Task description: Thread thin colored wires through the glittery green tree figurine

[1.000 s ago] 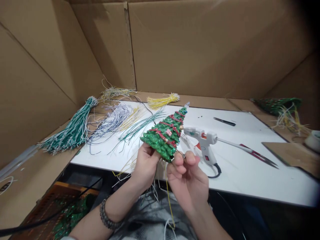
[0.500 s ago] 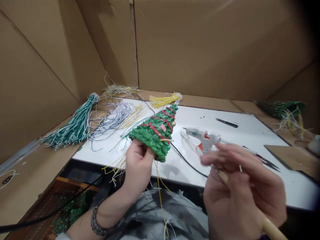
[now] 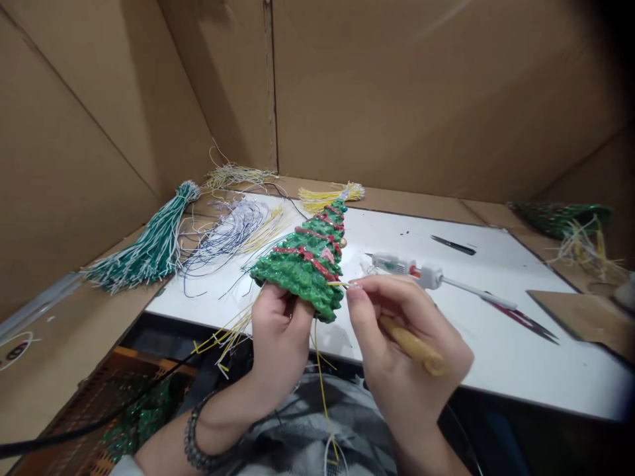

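My left hand (image 3: 279, 334) is closed round the base of a small glittery green Christmas tree (image 3: 306, 263) with red garlands, its tip pointing up and away. Thin yellow and white wires hang from under the tree. My right hand (image 3: 404, 347) is closed on a wooden-handled tool (image 3: 413, 345), and its thumb and forefinger pinch at the tool's tip against the tree's lower right edge.
A white board (image 3: 496, 317) covers the table. On it lie a white glue gun (image 3: 411, 268), red-handled scissors (image 3: 520, 317) and black tweezers (image 3: 452, 245). Bundles of green (image 3: 149, 251), grey and yellow wires (image 3: 327, 196) lie at the left and back. Cardboard walls surround everything.
My right hand left the tree, swung out to the right with the wooden-handled tool, and has come back to the tree's lower edge. The tree has shifted slightly left.
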`<state>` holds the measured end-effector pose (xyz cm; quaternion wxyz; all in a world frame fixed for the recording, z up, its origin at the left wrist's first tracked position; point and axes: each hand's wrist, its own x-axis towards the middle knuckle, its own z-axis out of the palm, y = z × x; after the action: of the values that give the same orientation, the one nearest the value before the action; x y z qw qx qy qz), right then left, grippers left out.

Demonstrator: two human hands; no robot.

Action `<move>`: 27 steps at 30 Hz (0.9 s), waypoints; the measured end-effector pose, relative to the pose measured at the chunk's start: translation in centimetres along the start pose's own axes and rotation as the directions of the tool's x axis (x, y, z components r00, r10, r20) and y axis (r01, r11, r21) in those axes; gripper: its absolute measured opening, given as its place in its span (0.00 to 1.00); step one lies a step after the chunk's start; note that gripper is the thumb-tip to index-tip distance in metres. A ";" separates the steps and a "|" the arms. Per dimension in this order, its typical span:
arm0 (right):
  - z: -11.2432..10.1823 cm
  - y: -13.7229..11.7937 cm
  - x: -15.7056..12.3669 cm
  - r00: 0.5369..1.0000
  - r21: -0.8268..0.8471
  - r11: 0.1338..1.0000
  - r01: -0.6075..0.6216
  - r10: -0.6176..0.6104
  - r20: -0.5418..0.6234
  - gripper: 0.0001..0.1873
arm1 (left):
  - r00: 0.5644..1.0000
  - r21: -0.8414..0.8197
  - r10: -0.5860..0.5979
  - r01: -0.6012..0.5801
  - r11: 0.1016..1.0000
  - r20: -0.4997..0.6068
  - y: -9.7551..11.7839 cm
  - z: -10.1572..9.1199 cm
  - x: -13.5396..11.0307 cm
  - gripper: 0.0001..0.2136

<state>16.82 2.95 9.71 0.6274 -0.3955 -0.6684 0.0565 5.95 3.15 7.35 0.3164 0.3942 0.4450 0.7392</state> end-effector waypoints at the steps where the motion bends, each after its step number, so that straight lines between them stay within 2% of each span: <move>1: 0.1 0.0 -0.1 1.000 -0.001 1.000 -0.003 0.003 -0.003 0.07 | 1.000 0.015 0.012 -0.012 1.000 -0.001 0.1 0.0 0.0 0.03; 5: 0.3 0.4 -0.2 0.999 0.019 0.999 -0.033 0.033 0.004 0.06 | 0.999 0.032 0.035 -0.035 0.999 -0.003 0.4 0.0 -0.1 0.03; 9: 0.3 0.7 -0.3 0.992 0.160 0.980 -0.120 0.113 0.054 0.06 | 0.999 -0.004 0.034 -0.034 0.999 0.010 0.1 0.0 -0.2 0.04; 13: 0.3 1.0 -0.2 0.985 0.246 0.954 -0.170 0.163 0.048 0.06 | 0.997 -0.071 -0.065 0.067 0.995 0.036 -0.6 0.0 -0.2 0.05; 16: 0.5 1.1 -0.3 0.989 0.230 0.963 -0.144 0.130 0.077 0.05 | 0.985 -0.158 -0.147 0.160 0.974 0.092 -1.2 -0.1 0.1 0.08; 19: 0.6 1.2 -0.3 0.994 0.158 0.984 -0.082 0.069 0.083 0.06 | 0.971 -0.204 -0.176 0.207 0.957 0.163 -1.7 -0.2 0.2 0.09; 23: 0.5 1.3 -0.2 0.997 0.066 0.995 0.070 -0.072 0.024 0.08 | 0.959 -0.217 -0.177 0.225 0.950 0.219 -1.8 -0.2 -0.1 0.08; 27: 0.1 1.5 0.0 0.995 0.044 0.994 0.103 -0.104 0.013 0.09 | 0.958 -0.207 -0.167 0.217 0.954 0.235 -1.9 -0.1 -0.3 0.07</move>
<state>17.48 4.04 8.87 0.6327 -0.3465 -0.6914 0.0413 6.24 3.67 5.51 0.4770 0.3869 0.3556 0.7045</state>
